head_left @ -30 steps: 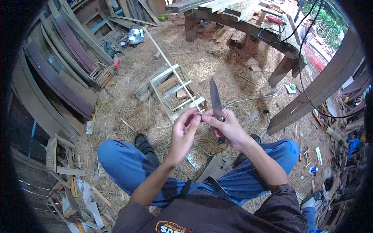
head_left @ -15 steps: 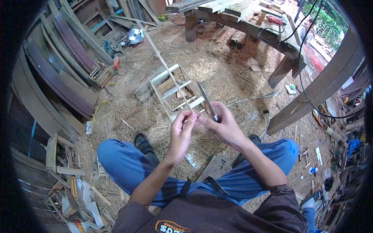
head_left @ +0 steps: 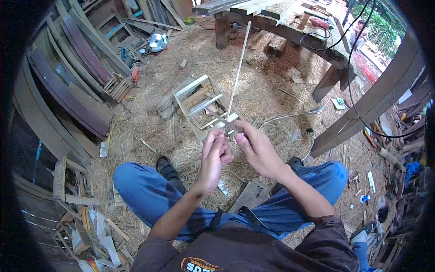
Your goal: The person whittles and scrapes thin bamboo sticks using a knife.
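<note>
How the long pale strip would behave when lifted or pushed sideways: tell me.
The long pale strip is probably light, being so slender. It looks fairly stiff, since it runs nearly straight out from the left hand, though its far end may sway. Pushed hard sideways, something so narrow might snap.

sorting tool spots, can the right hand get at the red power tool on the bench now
Probably not: the red power tool lies on the bench, across the floor from the right hand, which holds a knife.

Daylight brightens the foliage, while dark edges bow.
</note>
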### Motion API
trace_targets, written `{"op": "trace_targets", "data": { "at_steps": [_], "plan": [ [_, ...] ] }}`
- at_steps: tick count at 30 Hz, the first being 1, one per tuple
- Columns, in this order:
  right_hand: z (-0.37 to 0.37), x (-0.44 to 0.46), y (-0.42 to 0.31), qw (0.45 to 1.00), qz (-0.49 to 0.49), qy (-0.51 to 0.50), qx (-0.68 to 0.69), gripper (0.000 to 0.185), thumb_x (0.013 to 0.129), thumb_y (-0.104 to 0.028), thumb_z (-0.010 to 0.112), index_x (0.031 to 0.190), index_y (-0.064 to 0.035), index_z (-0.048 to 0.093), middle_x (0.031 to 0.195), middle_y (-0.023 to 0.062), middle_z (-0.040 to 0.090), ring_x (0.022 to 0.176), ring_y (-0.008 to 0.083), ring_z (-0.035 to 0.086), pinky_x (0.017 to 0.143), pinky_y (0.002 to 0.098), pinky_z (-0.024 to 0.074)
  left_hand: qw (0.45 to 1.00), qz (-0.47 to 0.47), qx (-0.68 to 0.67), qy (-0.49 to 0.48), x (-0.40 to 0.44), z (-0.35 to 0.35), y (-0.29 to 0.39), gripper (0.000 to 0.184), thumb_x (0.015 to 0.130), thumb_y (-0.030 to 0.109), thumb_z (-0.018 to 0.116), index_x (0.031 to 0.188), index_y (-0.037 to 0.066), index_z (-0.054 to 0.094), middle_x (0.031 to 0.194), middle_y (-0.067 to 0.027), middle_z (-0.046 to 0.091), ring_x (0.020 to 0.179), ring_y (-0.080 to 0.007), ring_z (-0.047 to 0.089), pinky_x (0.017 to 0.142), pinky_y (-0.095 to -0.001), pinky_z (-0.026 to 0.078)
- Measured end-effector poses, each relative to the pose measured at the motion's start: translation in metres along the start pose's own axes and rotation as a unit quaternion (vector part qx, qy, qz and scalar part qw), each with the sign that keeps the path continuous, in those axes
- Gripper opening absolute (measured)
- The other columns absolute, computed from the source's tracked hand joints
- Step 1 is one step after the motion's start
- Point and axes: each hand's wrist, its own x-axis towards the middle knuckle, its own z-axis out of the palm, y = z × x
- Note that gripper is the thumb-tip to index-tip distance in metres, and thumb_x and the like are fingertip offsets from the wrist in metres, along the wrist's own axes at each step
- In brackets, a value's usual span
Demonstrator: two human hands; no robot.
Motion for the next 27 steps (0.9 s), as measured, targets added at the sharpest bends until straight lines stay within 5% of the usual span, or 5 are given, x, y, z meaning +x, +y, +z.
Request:
{"op": "trace_targets", "data": {
  "at_steps": [12,19,27],
  "plan": [
    [0.003,-0.004,0.009,0.981,-0.103,-0.040,-0.162,0.029,0.098,-0.021,0.057,0.120,-0.0015,0.054,0.104,0.0186,0.059,0.099,0.0386,0.056,0.087,0.0469,0.0436,1.000,0.003,0.009,-0.001,-0.006,0.001,-0.005,0.020,0.110,0.013,0.042,0.127,0.005,0.048,0.086,0.0019,0.049,0.069,-0.0056,0.037,0.062,-0.0228,0.033],
    [-0.025,0.011,0.010,0.945,-0.163,-0.107,-0.262,0.033,0.092,-0.026,0.062,0.118,-0.0042,0.057,0.105,0.0130,0.061,0.099,0.0326,0.058,0.085,0.0432,0.0431,0.993,-0.019,0.034,-0.108,0.001,-0.018,-0.003,0.022,0.106,0.010,0.048,0.128,0.010,0.047,0.093,0.0020,0.056,0.076,-0.0055,0.043,0.071,-0.0241,0.037],
    [-0.043,0.016,0.013,0.922,-0.196,-0.063,-0.327,0.037,0.091,-0.034,0.063,0.113,-0.0055,0.060,0.098,0.0087,0.060,0.096,0.0273,0.058,0.082,0.0397,0.0420,0.992,-0.008,0.028,-0.122,-0.006,-0.013,0.002,0.022,0.108,0.016,0.046,0.129,0.008,0.047,0.082,0.0034,0.043,0.071,-0.0064,0.038,0.064,-0.0237,0.033]
  ]
}}
